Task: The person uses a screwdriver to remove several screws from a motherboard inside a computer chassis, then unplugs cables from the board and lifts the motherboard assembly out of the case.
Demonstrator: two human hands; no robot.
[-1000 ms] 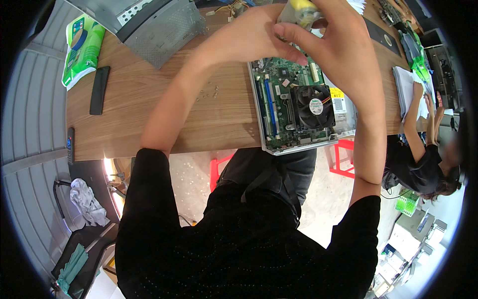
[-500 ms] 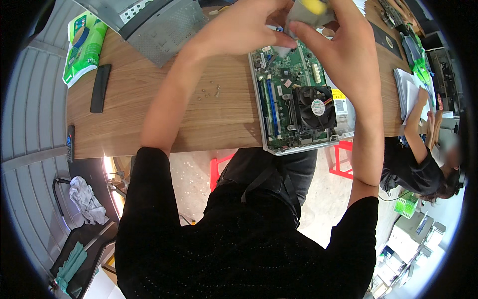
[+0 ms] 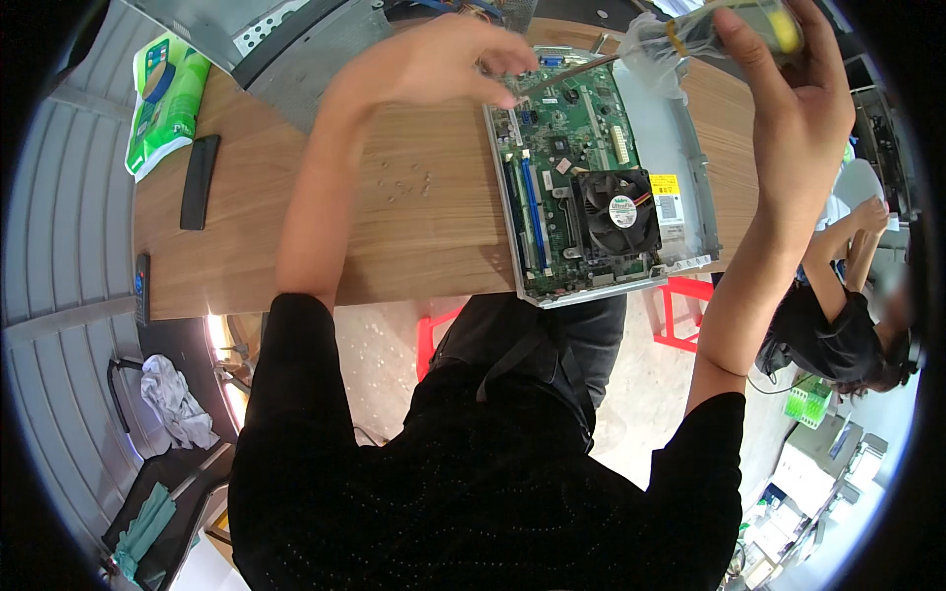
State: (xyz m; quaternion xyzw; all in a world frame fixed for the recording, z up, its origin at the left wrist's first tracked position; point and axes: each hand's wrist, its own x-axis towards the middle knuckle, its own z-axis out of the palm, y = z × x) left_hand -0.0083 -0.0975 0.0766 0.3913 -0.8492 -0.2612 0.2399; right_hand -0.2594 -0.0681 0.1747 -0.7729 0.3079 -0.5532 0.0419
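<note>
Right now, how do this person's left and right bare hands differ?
The right hand curls around a grey-and-yellow tool with clear plastic at its front; the left hand holds no tool, its thumb and fingers parted near the tip of the metal shaft. The left hand is by the far left corner of the green circuit board; the right hand is right of the silver metal tray. Both are bare.

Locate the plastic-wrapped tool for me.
In the head view, the plastic-wrapped tool is at the upper right in the right hand, its thin shaft pointing left over the green circuit board.
</note>
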